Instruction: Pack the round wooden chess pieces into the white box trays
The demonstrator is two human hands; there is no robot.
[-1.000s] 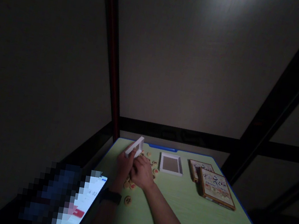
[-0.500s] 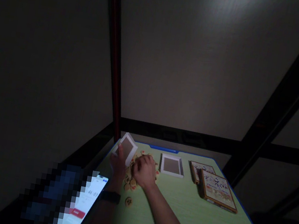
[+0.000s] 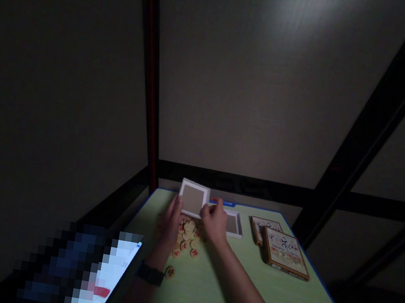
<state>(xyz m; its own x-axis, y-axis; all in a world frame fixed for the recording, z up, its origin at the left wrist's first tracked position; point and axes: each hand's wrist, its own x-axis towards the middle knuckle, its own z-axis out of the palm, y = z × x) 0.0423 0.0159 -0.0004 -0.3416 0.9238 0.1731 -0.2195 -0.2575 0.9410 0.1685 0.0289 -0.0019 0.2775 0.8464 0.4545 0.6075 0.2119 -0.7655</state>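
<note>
My left hand (image 3: 173, 216) grips a shallow white box (image 3: 193, 199) by its left side and holds it tilted above the table, its grey-brown inside facing me. At the box's lower right corner, my right hand (image 3: 215, 222) has its fingers closed together. Whether it pinches the box edge or a small piece, I cannot tell. Below the box lies a heap of round wooden Chinese chess pieces (image 3: 187, 234), some with red characters, partly hidden by the hands. One dark-marked chess piece (image 3: 170, 272) lies apart, nearer to me.
A second white box part (image 3: 233, 223) lies behind my right hand. Two printed boxes (image 3: 288, 253) overlap at the right of the green table (image 3: 259, 300). A lit phone (image 3: 109, 275) is at the lower left. Walls stand close behind the table.
My left hand has brought the white box rightward, over the pieces, and turned it more upright. My right hand has lifted from the heap to the box's right corner.
</note>
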